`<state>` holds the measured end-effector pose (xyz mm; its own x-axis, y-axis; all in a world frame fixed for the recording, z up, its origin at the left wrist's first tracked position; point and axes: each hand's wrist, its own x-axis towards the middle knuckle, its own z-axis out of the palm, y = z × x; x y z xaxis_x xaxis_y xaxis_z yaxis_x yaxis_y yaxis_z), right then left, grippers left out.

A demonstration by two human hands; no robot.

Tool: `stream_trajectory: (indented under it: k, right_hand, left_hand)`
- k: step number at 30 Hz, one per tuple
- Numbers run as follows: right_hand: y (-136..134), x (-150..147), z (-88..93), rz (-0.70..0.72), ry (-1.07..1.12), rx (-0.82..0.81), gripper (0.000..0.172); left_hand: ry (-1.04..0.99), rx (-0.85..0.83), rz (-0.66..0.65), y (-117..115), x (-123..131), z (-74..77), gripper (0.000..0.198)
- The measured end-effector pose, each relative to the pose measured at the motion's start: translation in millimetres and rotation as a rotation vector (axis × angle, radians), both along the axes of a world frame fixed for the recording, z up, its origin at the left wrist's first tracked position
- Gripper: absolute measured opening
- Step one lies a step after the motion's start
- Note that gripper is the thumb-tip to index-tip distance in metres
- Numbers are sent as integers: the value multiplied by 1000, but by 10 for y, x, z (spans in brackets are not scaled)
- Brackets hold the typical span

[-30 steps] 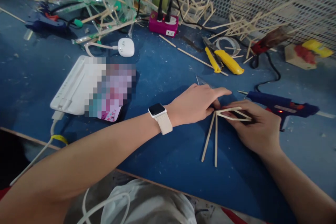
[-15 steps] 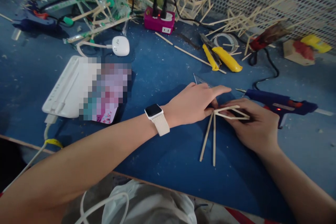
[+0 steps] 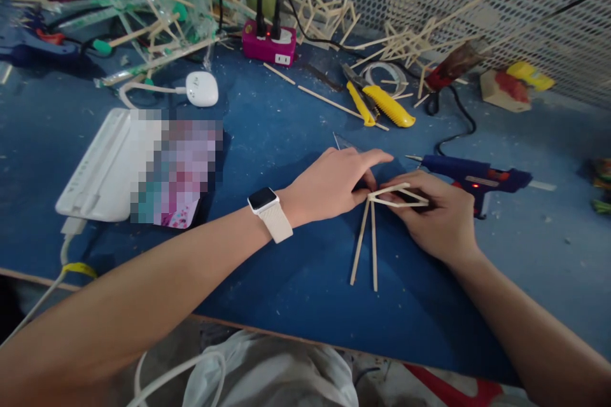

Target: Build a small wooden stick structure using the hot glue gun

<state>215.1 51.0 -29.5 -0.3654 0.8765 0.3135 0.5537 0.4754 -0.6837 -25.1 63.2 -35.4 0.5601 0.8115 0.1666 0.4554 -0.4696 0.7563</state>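
Note:
A small frame of thin wooden sticks [image 3: 374,241] is between my hands, with two sticks pointing toward the table's front edge and a narrow loop at the right. My right hand [image 3: 436,213] grips the loop end with thumb and fingers. My left hand [image 3: 334,181], a watch [image 3: 263,200] on its wrist, pinches near the joint where the sticks meet, its index finger stretched out to the right. Just beyond the right hand lies a blue glue gun [image 3: 477,175] with a red light on. A clear triangular piece [image 3: 344,142] shows behind the left hand.
Yellow-handled pliers [image 3: 389,105] and loose sticks lie behind the hands. A magenta power block [image 3: 268,43], stick structures [image 3: 410,38] and plastic wrappings line the mesh. At left are a white power bank [image 3: 98,168] and a phone [image 3: 191,172].
The whole view has shifted, so the table's things appear further left. Both hands keep nearly the same hold on the stick frame.

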Motion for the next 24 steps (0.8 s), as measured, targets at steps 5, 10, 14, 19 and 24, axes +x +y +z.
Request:
stream_trajectory:
  k: [5, 10, 14, 19, 24]
  right_hand:
    - [-3, 12, 4, 19, 2, -26, 13]
    - [1, -1, 18, 16, 0, -18, 6]
    - [3, -2, 16, 22, -8, -10, 7]
    - [0, -3, 11, 27, -10, 9, 10]
    - [-2, -15, 21, 29, -6, -3, 11]
  left_hand:
    - [-11, 41, -4, 10, 3, -30, 55]
    - [-1, 54, 4, 7, 8, -30, 55]
    - [31, 60, -2, -13, 9, 4, 46]
    - [74, 58, 6, -43, 31, 79, 49]
    - [186, 58, 38, -95, 86, 148, 46]
